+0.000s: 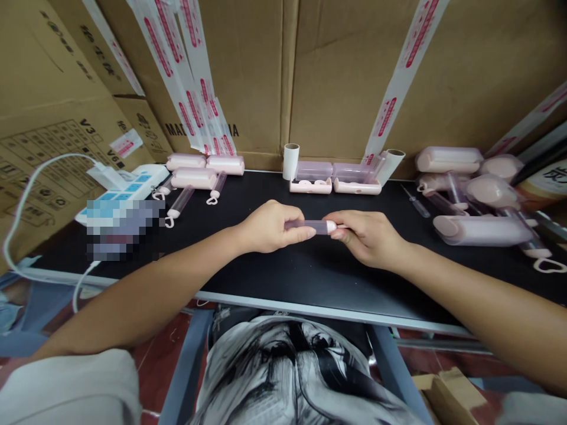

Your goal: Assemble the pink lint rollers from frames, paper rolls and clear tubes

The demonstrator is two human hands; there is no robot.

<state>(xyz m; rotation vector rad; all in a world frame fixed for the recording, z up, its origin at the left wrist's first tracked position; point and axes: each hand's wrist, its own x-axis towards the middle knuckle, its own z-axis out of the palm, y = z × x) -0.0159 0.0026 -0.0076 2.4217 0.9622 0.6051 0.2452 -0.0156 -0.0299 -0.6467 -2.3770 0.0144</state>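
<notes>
Over the middle of the black table [266, 271], my two hands hold one slim translucent purple tube [310, 225] lying level between them. My left hand [272, 227] is closed around the tube's left part. The fingers of my right hand [365, 236] pinch the pale pink cap [331, 226] at its other end, where a thin pinkish piece runs into the grip. What lies inside my right palm is hidden. Just beyond my hands stand two open pink cases [310, 186] with lilac lids, flanked by a white cardboard tube [291, 161] and another leaning one [392, 165].
At left lie several closed pink cases [194, 177] and capped tubes with heart-shaped loops [180, 203], near a white power strip [146, 180] with a cable. More cases [482, 230] and tubes crowd the right. Tall cardboard boxes [328, 77] wall the back edge.
</notes>
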